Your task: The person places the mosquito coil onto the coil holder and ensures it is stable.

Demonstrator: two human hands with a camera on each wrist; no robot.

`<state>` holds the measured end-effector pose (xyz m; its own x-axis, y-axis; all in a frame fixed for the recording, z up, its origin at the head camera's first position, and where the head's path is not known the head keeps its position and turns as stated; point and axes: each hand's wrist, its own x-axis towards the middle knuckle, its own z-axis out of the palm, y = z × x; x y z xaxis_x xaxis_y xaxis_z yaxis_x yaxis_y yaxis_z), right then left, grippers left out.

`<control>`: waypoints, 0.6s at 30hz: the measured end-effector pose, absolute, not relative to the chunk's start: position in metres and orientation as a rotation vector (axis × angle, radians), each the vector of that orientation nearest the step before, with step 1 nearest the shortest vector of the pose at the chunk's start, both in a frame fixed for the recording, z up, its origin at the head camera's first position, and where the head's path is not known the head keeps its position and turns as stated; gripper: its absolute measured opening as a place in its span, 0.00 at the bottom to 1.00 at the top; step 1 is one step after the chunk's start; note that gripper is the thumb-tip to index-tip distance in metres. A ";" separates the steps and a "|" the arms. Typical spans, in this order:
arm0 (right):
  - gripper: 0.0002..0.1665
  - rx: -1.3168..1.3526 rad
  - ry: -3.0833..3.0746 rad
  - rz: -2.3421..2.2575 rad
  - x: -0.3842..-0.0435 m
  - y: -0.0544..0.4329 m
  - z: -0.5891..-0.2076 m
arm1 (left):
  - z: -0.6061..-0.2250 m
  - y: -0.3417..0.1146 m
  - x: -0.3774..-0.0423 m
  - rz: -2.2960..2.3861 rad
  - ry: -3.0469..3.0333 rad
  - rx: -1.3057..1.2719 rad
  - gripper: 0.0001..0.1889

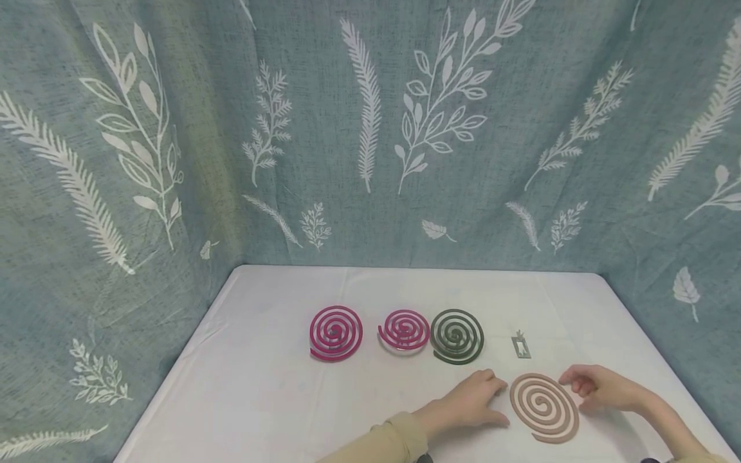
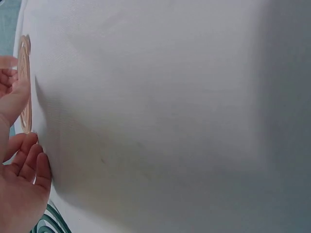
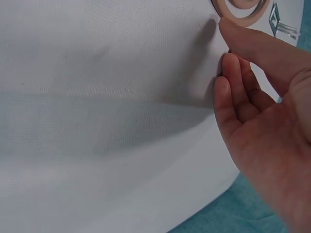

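Note:
A tan mosquito coil point(image 1: 541, 404) lies flat at the front right, between my two hands. My left hand point(image 1: 467, 400) is at its left side, thumb and fingers spread apart toward the rim and holding nothing. At the right rim is my right hand point(image 1: 608, 389), its fingers loosely bent. In the right wrist view the thumb tip comes right to the edge of the tan coil point(image 3: 245, 20), with the other fingers below it. The left wrist view has the coil point(image 2: 27, 111) nearly edge-on, beyond the left fingers. Behind the coil lies a small metal coil stand point(image 1: 521, 347).
Farther back on the white table point(image 1: 278, 399) are a magenta coil point(image 1: 336, 332), a second magenta coil point(image 1: 404, 327) tilted on its stand, and a dark green coil point(image 1: 455, 335) close beside it. A leaf-patterned blue-green curtain point(image 1: 324, 161) surrounds the back and sides.

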<state>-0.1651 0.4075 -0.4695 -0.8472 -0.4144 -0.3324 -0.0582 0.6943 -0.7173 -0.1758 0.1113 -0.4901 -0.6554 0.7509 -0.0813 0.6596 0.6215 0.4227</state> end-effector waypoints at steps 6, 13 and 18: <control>0.29 -0.310 2.437 -0.994 -0.162 0.401 -0.467 | -0.491 0.113 -0.176 0.550 2.578 1.143 0.31; 0.36 -0.406 2.433 -1.029 -0.161 0.401 -0.474 | -0.491 0.112 -0.175 0.529 2.579 1.191 0.32; 0.40 -0.491 2.399 -1.090 -0.161 0.401 -0.477 | -0.489 0.112 -0.175 0.490 2.585 1.206 0.36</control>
